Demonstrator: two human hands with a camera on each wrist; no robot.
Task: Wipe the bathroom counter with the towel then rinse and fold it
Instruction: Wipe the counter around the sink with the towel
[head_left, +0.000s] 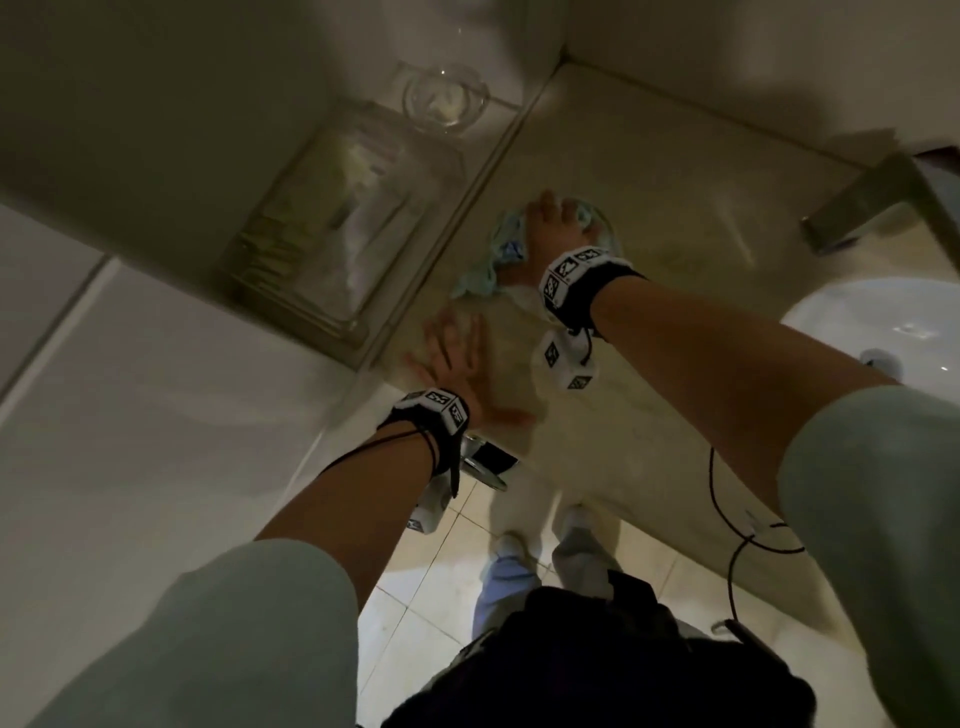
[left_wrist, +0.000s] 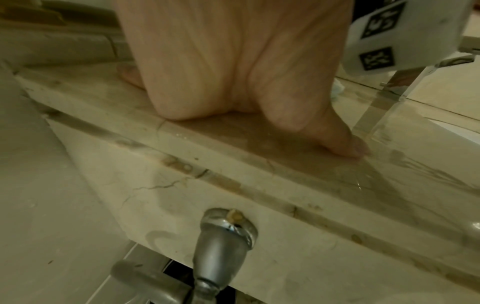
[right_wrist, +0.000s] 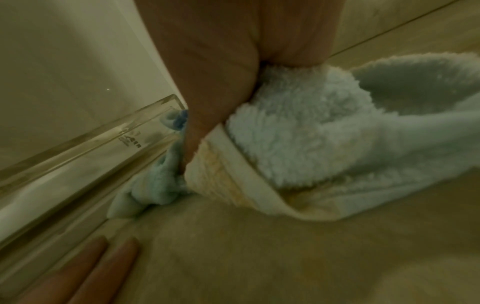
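Note:
A fluffy light-blue and white towel (head_left: 498, 249) lies bunched on the beige marble counter (head_left: 649, 171), close to the side wall. My right hand (head_left: 553, 228) lies on top of it, fingers stretched forward, pressing it down. In the right wrist view the palm (right_wrist: 207, 72) bears on the towel (right_wrist: 311, 127), whose cream hem folds out beneath it. My left hand (head_left: 454, 358) rests flat with spread fingers on the counter near the front edge and holds nothing. In the left wrist view the left hand's (left_wrist: 221, 61) thumb touches the wet stone (left_wrist: 233, 164).
A clear acrylic box (head_left: 332, 234) with toiletries stands along the left wall, with a glass (head_left: 447, 98) behind it. A chrome faucet (head_left: 872, 208) and white sink (head_left: 883, 322) are to the right. A metal fitting (left_wrist: 223, 236) sticks out under the counter edge.

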